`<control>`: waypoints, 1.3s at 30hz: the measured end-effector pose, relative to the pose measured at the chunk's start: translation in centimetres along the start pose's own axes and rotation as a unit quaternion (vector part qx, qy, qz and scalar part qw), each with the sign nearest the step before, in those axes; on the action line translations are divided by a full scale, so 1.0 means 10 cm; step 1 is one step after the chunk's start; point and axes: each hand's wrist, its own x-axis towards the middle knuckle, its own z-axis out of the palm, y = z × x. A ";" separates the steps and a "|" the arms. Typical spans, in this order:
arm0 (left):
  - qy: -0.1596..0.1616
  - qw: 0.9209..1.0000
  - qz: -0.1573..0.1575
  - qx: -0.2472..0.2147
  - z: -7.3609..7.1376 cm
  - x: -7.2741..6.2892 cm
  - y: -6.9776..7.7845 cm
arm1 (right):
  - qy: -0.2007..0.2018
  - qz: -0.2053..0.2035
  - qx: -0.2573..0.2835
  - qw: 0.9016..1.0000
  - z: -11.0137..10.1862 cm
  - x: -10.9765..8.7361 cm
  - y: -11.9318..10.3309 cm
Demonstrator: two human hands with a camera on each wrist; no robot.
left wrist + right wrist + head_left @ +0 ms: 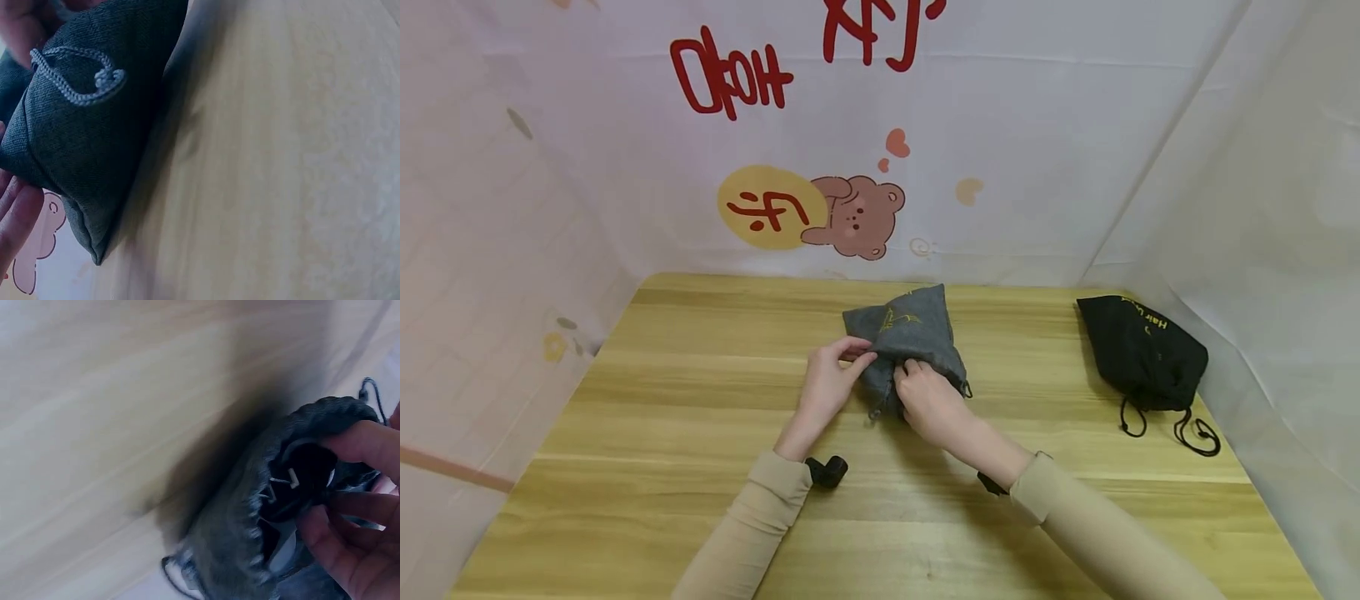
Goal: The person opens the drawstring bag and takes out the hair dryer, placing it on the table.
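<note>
The left hand (827,385) pinches the edge of a gray drawstring bag (917,325) on the tabletop (700,467). The right hand (931,405) has fingers (369,447) in the bag's opening; whether they grip the dark item (289,487) inside is unclear.

Left arm (752,508), right arm (1112,521) angling in from the near side; left hand (827,383) pinching, right hand (931,404) curling!
</note>
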 end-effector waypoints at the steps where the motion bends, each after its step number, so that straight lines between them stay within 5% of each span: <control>1: -0.002 1.000 0.003 0.005 0.01 0.00 0.00 | 0.000 0.005 0.005 1.000 0.02 -0.02 0.01; 8: -0.023 0.999 0.022 0.028 0.06 0.00 0.02 | 0.023 0.029 0.000 0.999 0.11 -0.07 0.03; 23: -0.041 0.997 0.026 0.053 0.10 0.00 0.01 | 0.092 0.055 -0.202 0.974 0.27 0.03 -0.10; 39: -0.028 0.996 0.063 0.062 0.28 0.09 0.15 | 0.097 0.101 -0.119 0.983 0.12 -0.10 -0.02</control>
